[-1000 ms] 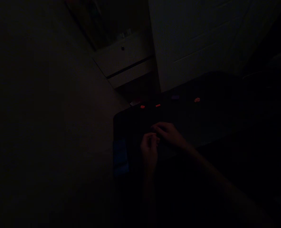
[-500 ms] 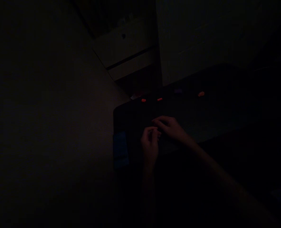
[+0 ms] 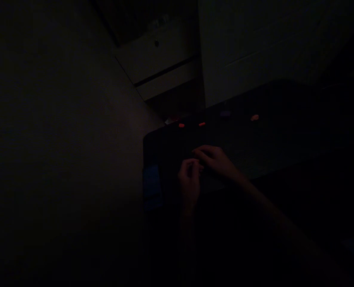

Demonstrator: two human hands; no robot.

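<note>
The view is very dark. Over the dark table (image 3: 248, 147) my left hand (image 3: 190, 179) is closed, thumb and fingertips pinched together. My right hand (image 3: 214, 159) is beside it, up and to the right, its thumb and fingers also brought together at the tips. Whatever the fingertips hold, if anything, is too small and dim to make out. Beyond the hands lie a small orange-red lump (image 3: 181, 125), a short orange-red stick-like piece (image 3: 202, 124), a dark purple block (image 3: 225, 114) and a rounded orange piece (image 3: 254, 117).
A flat bluish rectangular thing (image 3: 152, 187) lies at the table's left edge. Behind the table are a pale drawer front (image 3: 165, 56) and a pale panel (image 3: 239, 59). A plain wall or floor surface (image 3: 75, 139) fills the left side.
The picture is slightly dimmer and the view has shifted a little. Both hands keep nearly the same pose and place; the small pieces lie where they were.
</note>
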